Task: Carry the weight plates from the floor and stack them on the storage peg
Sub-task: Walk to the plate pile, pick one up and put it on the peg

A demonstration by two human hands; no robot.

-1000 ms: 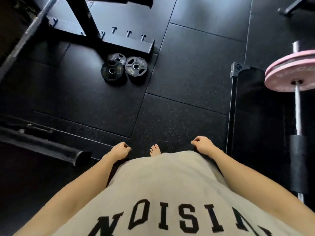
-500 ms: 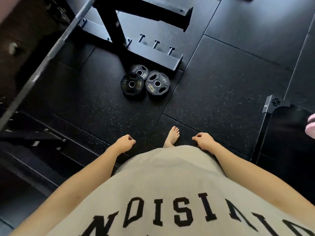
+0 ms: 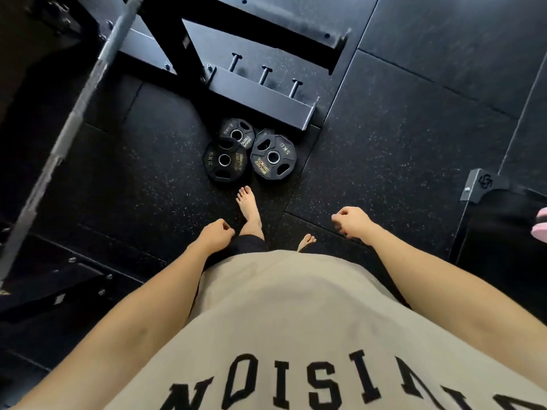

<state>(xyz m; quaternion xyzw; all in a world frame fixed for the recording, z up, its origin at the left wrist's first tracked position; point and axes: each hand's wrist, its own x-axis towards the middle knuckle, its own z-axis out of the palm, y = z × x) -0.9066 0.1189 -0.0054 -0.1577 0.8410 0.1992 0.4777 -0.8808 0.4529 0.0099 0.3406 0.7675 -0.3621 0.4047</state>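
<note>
three black weight plates [image 3: 248,152] lie flat on the dark rubber floor [image 3: 384,161], bunched together and partly overlapping, just in front of the base of a black rack [image 3: 260,97] that has three short pegs [image 3: 263,75] sticking up from it. a bare foot [image 3: 248,207] is planted close behind the plates. the left hand [image 3: 214,235] hangs at the hip, fingers loosely curled around nothing. the right hand [image 3: 352,221] is out to the side, also loosely curled and empty. a steel bar [image 3: 74,119] runs slantwise on the left.
</note>
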